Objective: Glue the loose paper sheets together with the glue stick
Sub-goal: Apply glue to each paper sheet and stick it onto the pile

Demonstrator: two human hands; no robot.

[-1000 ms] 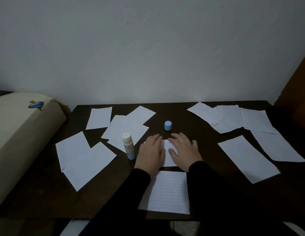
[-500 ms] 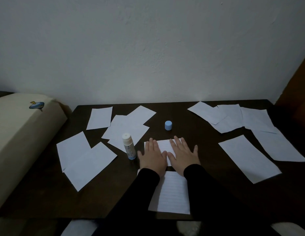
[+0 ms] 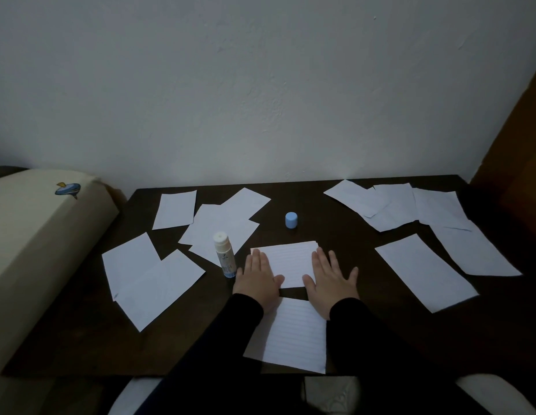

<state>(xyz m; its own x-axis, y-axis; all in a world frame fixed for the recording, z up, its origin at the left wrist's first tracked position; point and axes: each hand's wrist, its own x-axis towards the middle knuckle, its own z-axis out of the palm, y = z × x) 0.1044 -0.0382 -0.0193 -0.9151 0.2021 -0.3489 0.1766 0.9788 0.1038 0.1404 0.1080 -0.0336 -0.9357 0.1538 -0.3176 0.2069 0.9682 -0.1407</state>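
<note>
Lined paper sheet (image 3: 286, 262) under flat hands, glue stick (image 3: 224, 254) label unreadable

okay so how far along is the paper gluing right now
Done, it seems: the glue stick stands uncapped, its blue cap apart. In hand: the left hand and right hand press flat on the lined sheet. Left: loose sheets on the left and right lie unjoined.
</note>
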